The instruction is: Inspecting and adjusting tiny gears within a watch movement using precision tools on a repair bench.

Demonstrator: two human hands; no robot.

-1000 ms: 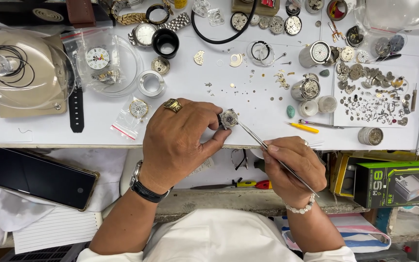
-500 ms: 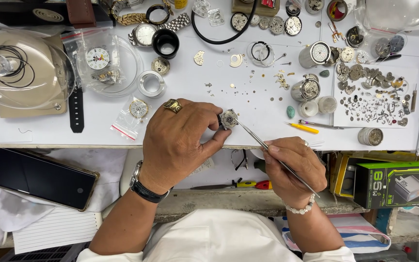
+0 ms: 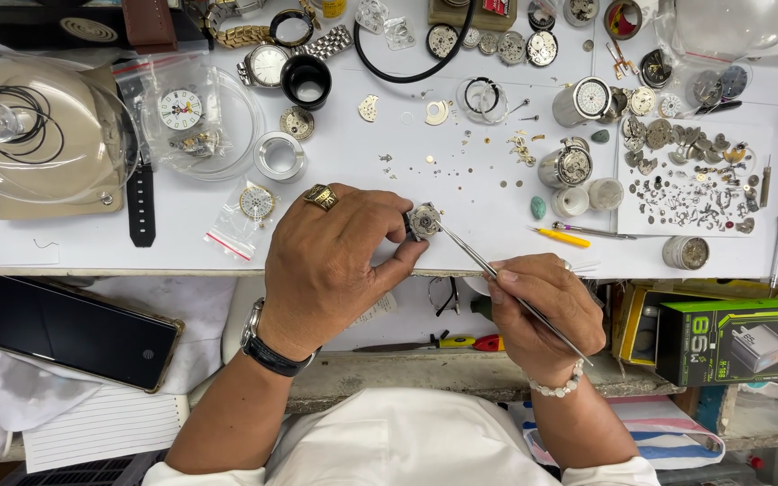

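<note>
Fingers of the left hand [image 3: 335, 261] pinch a small round watch movement [image 3: 423, 220] at the near edge of the white workbench [image 3: 461, 180]. Right hand [image 3: 547, 310], closed around slim tweezers [image 3: 497, 274], points their tips at the movement; contact seems likely, though too small to confirm. A yellow-handled tool [image 3: 562, 238] lies just right.

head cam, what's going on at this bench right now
A person sits at a white workbench strewn with watch parts. The left hand pinches a small round watch movement at the bench's front edge. The right hand holds thin metal tweezers whose tips meet the movement. Nearby lie a yellow-handled tool, a sheet covered with tiny gears and a dark phone on a lower shelf to the left.
</note>
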